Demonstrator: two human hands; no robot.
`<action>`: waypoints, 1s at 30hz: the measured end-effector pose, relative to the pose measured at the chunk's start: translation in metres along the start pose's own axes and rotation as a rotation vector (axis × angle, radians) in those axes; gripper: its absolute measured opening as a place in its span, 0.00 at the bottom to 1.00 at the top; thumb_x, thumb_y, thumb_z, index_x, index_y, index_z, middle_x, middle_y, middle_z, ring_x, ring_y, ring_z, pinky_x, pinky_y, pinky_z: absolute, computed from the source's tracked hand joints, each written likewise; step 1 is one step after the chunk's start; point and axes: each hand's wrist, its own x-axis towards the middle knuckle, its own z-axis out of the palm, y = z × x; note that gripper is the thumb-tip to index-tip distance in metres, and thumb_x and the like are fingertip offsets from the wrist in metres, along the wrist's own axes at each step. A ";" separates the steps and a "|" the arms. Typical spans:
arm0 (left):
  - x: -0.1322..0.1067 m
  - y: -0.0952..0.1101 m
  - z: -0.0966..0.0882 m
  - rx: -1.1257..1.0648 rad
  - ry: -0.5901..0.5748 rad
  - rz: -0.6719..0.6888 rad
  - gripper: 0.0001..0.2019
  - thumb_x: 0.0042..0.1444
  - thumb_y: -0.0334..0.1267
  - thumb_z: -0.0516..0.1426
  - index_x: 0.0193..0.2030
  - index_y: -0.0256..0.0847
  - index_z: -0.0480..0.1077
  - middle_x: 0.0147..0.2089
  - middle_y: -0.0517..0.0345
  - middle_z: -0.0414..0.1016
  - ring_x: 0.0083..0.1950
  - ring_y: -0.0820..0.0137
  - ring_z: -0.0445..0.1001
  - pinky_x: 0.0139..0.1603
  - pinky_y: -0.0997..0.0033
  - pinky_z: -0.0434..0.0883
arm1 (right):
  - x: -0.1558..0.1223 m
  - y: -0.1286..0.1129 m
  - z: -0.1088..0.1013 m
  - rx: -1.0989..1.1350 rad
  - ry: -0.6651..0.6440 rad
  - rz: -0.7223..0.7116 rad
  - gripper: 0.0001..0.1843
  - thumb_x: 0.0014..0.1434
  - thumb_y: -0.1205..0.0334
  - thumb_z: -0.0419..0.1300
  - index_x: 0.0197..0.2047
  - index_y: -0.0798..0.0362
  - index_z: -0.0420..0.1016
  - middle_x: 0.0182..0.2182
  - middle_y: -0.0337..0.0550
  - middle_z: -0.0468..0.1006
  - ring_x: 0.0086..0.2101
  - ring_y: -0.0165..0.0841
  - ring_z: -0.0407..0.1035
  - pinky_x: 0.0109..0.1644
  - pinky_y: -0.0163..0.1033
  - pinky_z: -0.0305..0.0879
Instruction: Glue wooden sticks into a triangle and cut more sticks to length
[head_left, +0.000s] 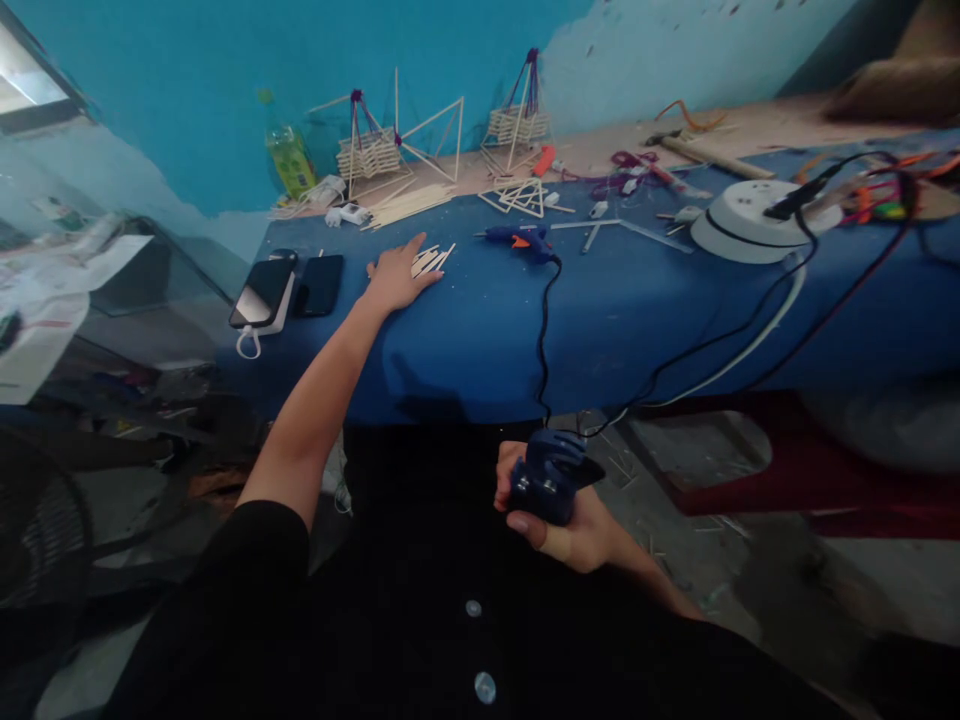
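My left hand (397, 275) lies flat on the blue tabletop with its fingers spread. Under and beside its fingers is a small bunch of thin wooden sticks (431, 262). Close to my body, my right hand (585, 535) is closed around a dark blue, chunky object (551, 475) with small shiny spots; its exact kind is unclear. A tan bandage-like wrap circles that thumb. A blue glue gun (521, 240) with an orange trigger rests on the table to the right of my left hand, its black cord dropping over the front edge.
Stick frames (367, 155) with purple tops stand along the wall, near a green-labelled bottle (291, 160). Two phones (321, 285) lie at left. A round white power strip (750, 225) with trailing cables, a hammer (712, 160) and loose sticks (409, 205) occupy the rest.
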 end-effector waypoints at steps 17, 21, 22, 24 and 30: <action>0.044 -0.020 -0.031 0.045 0.180 -0.053 0.23 0.69 0.41 0.53 0.63 0.35 0.81 0.66 0.36 0.84 0.67 0.52 0.80 0.74 0.53 0.71 | -0.008 0.006 -0.010 -0.048 0.173 0.128 0.12 0.64 0.52 0.74 0.44 0.47 0.79 0.38 0.44 0.79 0.35 0.38 0.77 0.40 0.44 0.78; 0.077 -0.047 -0.042 0.173 0.162 -0.180 0.25 0.63 0.33 0.53 0.64 0.34 0.80 0.69 0.33 0.81 0.68 0.51 0.77 0.73 0.48 0.71 | -0.012 0.007 -0.013 -0.138 0.231 0.119 0.12 0.66 0.49 0.72 0.44 0.47 0.80 0.37 0.44 0.80 0.34 0.39 0.78 0.40 0.45 0.78; 0.082 -0.052 -0.044 0.191 0.150 -0.199 0.25 0.62 0.34 0.54 0.63 0.35 0.80 0.69 0.32 0.81 0.68 0.49 0.77 0.73 0.46 0.71 | -0.012 0.007 -0.015 -0.168 0.246 0.110 0.12 0.67 0.49 0.72 0.45 0.47 0.80 0.37 0.44 0.81 0.34 0.38 0.78 0.40 0.45 0.78; 0.090 -0.059 -0.045 0.209 0.149 -0.228 0.23 0.61 0.35 0.56 0.61 0.36 0.82 0.68 0.30 0.81 0.67 0.46 0.78 0.71 0.44 0.72 | -0.013 0.007 -0.019 -0.240 0.260 0.092 0.10 0.68 0.50 0.70 0.45 0.47 0.80 0.36 0.43 0.81 0.33 0.37 0.79 0.40 0.43 0.77; 0.112 -0.069 -0.048 0.333 0.092 -0.246 0.26 0.65 0.37 0.56 0.65 0.24 0.79 0.67 0.21 0.80 0.70 0.40 0.77 0.73 0.41 0.72 | -0.012 0.012 -0.024 -0.321 0.289 0.123 0.12 0.69 0.49 0.69 0.43 0.49 0.80 0.34 0.43 0.82 0.34 0.38 0.80 0.42 0.43 0.77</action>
